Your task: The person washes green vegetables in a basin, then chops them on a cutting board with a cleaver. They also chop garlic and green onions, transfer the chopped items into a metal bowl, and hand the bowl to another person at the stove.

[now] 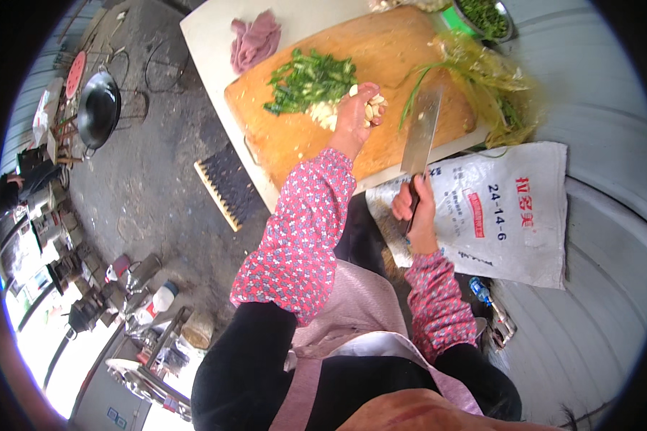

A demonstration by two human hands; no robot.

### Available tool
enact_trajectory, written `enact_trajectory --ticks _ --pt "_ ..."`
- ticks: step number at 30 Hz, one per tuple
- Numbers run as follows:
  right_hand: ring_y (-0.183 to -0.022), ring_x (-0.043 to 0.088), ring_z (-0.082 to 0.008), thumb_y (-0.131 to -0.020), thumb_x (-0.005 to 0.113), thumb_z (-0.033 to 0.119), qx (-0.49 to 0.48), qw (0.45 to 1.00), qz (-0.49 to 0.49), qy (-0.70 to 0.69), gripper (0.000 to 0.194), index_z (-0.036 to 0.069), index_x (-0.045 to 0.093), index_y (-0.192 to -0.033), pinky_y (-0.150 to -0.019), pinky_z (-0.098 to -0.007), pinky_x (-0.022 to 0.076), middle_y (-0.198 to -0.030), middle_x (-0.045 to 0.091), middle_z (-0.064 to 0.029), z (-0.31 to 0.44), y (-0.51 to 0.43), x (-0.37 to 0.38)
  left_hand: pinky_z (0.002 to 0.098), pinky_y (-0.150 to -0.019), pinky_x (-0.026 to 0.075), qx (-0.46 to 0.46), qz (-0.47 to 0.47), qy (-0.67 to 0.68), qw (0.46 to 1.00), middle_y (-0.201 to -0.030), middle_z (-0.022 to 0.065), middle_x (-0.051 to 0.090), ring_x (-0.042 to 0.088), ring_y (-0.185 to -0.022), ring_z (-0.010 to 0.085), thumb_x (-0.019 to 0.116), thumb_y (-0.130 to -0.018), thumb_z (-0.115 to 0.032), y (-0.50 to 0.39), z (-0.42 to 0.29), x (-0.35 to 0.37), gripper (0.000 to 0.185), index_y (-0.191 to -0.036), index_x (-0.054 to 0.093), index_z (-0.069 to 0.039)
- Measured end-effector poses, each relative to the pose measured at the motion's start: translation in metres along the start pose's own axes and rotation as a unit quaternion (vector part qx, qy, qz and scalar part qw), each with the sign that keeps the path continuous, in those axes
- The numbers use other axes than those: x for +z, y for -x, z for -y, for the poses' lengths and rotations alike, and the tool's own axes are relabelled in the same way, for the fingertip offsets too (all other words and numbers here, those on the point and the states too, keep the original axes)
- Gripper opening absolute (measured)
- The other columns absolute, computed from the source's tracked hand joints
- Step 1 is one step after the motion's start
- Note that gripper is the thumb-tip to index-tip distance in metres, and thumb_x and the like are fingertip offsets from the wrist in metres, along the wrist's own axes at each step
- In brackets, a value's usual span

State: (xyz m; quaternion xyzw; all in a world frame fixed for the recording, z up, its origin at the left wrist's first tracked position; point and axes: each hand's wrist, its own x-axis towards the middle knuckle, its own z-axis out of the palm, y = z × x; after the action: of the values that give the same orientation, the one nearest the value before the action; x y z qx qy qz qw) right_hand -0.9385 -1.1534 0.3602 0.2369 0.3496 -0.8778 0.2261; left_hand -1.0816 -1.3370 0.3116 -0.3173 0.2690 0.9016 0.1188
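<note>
Several peeled garlic cloves (375, 108) fill my left hand (357, 108), which is held above a wooden cutting board (302, 148). Just left of it, chopped green leaves and stems (312, 78) lie heaped on the board. Pale chopped pieces (323, 114), perhaps garlic, sit at the heap's lower edge, partly behind my hand. My right hand (421, 210) grips the dark handle of a cleaver (421, 132) in front of the table edge. The broad blade points away from me over the board's right part, and a small pale bit clings to it.
A yellow plastic bag (485, 91) with long green stalks lies across the board's right end. Behind it stands a bowl of chopped greens (485, 19). A pink cloth (255, 40) rests on the white table (207, 24). A printed white woven sack (539, 215) is at right, below the table edge.
</note>
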Motion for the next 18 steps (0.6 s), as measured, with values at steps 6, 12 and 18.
enact_trajectory --ticks 6,12,18 --pt "-0.037 0.040 -0.0124 -0.105 0.045 0.021 0.037 0.999 -0.028 -0.007 0.039 0.023 0.034 -0.142 -0.036 -0.0279 0.0355 -0.059 0.044 -0.0019 0.005 0.029 0.001 0.0296 -0.041 0.038 0.035 -0.068 -0.119 0.990 -0.073 0.0071 0.063 0.059 -0.053 0.0194 0.067 -0.086 -0.012 -0.067 -0.056 0.084 0.007 -0.091 0.065 -0.009" --pt "-0.038 0.043 -0.0139 -0.103 0.048 0.016 0.060 0.996 -0.052 0.044 0.060 0.023 0.023 -0.157 -0.038 -0.0288 0.0406 -0.062 0.048 -0.0054 0.009 0.030 0.003 0.0398 -0.054 0.052 0.196 -0.154 -0.413 0.876 -0.073 0.0115 0.069 0.068 -0.065 0.0221 0.073 -0.079 -0.022 -0.194 -0.116 0.133 0.018 -0.088 0.074 -0.007" --pt "-0.041 0.042 -0.0109 -0.099 0.053 0.009 0.084 0.987 -0.021 0.139 0.072 0.019 0.017 -0.160 -0.039 -0.0259 0.0378 -0.062 0.046 -0.0023 0.048 -0.016 0.005 0.0356 -0.077 0.056 0.297 -0.130 -0.684 0.653 -0.087 0.0128 0.074 0.072 -0.080 0.0246 0.071 -0.077 -0.049 -0.328 -0.111 0.172 0.049 -0.102 0.072 -0.007"
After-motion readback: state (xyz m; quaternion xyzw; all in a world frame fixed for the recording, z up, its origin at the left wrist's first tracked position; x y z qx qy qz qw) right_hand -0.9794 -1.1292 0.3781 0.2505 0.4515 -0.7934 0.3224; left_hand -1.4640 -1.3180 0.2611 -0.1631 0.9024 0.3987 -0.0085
